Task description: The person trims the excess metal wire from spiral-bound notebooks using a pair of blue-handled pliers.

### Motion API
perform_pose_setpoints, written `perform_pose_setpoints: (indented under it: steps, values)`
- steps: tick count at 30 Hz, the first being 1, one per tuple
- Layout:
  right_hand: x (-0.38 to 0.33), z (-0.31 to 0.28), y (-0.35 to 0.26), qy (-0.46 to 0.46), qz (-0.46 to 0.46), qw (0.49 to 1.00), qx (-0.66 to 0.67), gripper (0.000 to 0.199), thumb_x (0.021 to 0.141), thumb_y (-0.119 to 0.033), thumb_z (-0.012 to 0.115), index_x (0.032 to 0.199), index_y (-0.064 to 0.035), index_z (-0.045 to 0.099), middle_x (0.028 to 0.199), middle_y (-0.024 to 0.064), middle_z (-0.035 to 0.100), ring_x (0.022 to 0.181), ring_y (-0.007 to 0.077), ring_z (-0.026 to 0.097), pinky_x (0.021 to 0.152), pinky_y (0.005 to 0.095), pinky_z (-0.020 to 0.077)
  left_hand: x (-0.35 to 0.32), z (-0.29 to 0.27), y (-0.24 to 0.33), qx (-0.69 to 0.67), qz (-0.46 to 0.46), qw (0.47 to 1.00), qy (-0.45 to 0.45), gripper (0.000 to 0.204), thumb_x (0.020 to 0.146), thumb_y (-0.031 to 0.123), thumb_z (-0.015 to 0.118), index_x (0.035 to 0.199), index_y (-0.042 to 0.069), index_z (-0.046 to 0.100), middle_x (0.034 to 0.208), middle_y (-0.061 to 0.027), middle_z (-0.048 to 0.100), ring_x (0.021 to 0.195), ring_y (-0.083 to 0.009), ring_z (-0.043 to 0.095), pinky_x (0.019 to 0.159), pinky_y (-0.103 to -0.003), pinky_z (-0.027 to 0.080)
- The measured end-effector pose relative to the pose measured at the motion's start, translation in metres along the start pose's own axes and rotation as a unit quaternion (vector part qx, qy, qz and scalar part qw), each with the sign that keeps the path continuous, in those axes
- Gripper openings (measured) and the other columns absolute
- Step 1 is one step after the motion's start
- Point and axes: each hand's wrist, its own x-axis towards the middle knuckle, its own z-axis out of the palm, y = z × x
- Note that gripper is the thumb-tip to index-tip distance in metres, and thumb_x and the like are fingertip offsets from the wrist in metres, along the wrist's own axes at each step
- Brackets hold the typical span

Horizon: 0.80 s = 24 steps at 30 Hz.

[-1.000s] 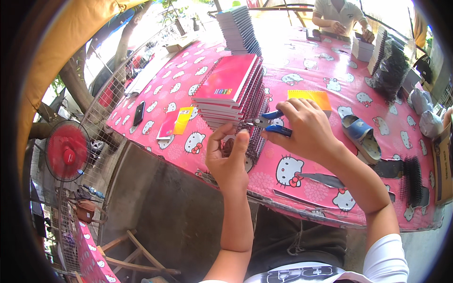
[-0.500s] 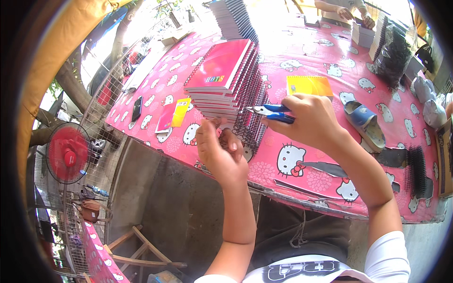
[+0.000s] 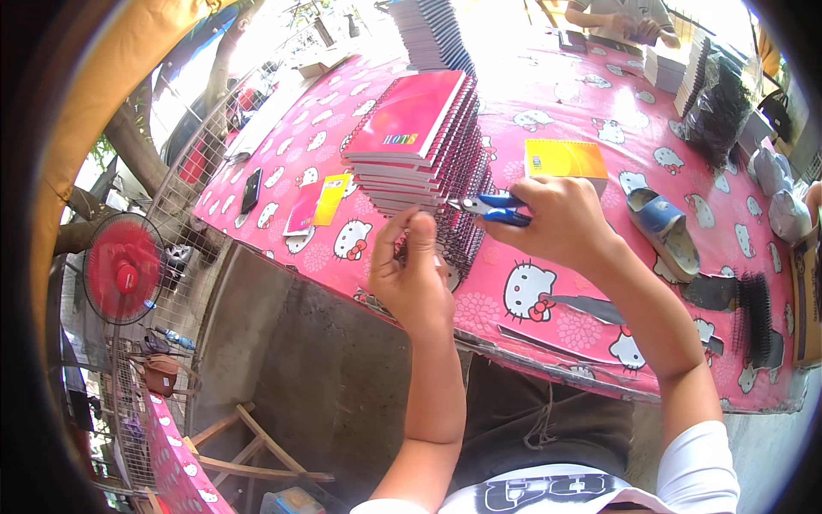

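Note:
A tall stack of pink spiral-bound notebooks (image 3: 407, 111) stands near the table's front edge, its dark coil bindings facing right. In my right hand (image 3: 561, 210) is a pair of wire cutters (image 3: 495, 208) with blue handles. Their metal jaws point left, at the coils on the near side of the stack. My left hand (image 3: 415, 274) is raised in front of the stack's near corner, thumb and fingers curled together. Whatever they may pinch is too small to make out.
A yellow spiral notebook pile (image 3: 565, 158) and a blue sandal (image 3: 664, 231) lie to the right. Leftward are a phone (image 3: 251, 190) and small pink and yellow booklets (image 3: 317, 206). Black coils (image 3: 755, 317) rest far right. Another person's hands (image 3: 634, 27) work across the table.
My left hand has risen slightly, its thumb now upright and fingers drawn together. The wire cutters have shifted a little downward. Across the table, the other person's hands have left the white stack.

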Motion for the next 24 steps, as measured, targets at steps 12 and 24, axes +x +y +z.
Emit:
perform_pose_setpoints:
  steps: [12, 24]
  values:
    - [-0.003, 0.007, 0.001, 0.118, -0.125, 0.985, -0.013, 0.046, 0.072, -0.041, 0.077, 0.089, -0.0003, 0.065, 0.079, 0.0126, 0.064, 0.072, 0.0301, 0.065, 0.065, 0.0398, 0.0514, -0.003, -0.012, -0.002, -0.031, -0.063, 0.996, -0.061, 0.031, 0.08, 0.007, 0.077, 0.108, 0.002, 0.063, 0.09, -0.0022, 0.062, 0.051, -0.001, 0.044, 0.039, -0.018, 0.029]
    - [-0.012, 0.005, 0.001, -0.016, -0.028, 0.999, 0.016, 0.048, 0.075, -0.047, 0.073, 0.08, 0.0003, 0.064, 0.074, 0.0138, 0.064, 0.068, 0.0305, 0.064, 0.065, 0.0399, 0.0523, 0.007, -0.011, -0.012, -0.177, -0.072, 0.982, 0.0, 0.013, 0.091, 0.011, 0.065, 0.1, 0.003, 0.06, 0.092, -0.0061, 0.064, 0.051, -0.0053, 0.049, 0.036, -0.018, 0.033]
